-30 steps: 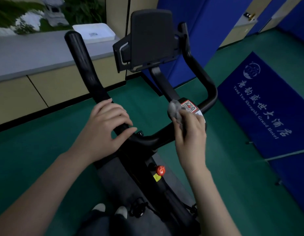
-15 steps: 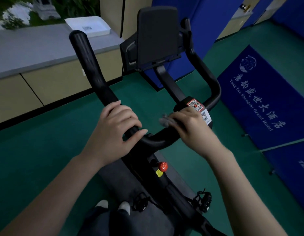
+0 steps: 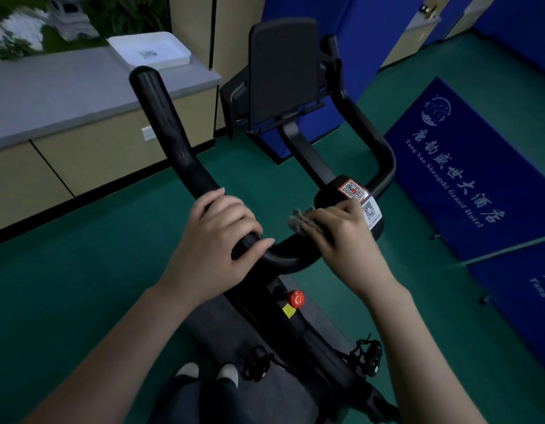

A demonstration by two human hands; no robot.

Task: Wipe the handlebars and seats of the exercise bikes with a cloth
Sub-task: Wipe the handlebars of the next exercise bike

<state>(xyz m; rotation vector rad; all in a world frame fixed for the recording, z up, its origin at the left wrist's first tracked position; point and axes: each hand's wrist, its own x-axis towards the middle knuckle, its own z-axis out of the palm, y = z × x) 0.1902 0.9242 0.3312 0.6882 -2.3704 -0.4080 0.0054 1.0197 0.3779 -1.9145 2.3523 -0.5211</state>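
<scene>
Your right hand (image 3: 341,231) clutches one grey cloth (image 3: 305,221), knuckles up, pressing it onto the centre of the handlebar (image 3: 173,133) just beside two QR stickers (image 3: 360,198). Your left hand (image 3: 216,237) wraps the left bar, thumb extended, above one red knob (image 3: 295,298) and two pedals (image 3: 367,353).

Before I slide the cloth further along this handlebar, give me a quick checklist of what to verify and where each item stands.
1. Cloth held in right hand: ok.
2. Cloth touching the handlebar: ok, pressed on the middle section.
3. Left hand steadying the bike: ok, wrapped round the left bar.
4. Path to the right bend: ok, nothing on the bar.
5. QR sticker lying flat: ok.
6. Cloth clean enough: cannot tell.
</scene>
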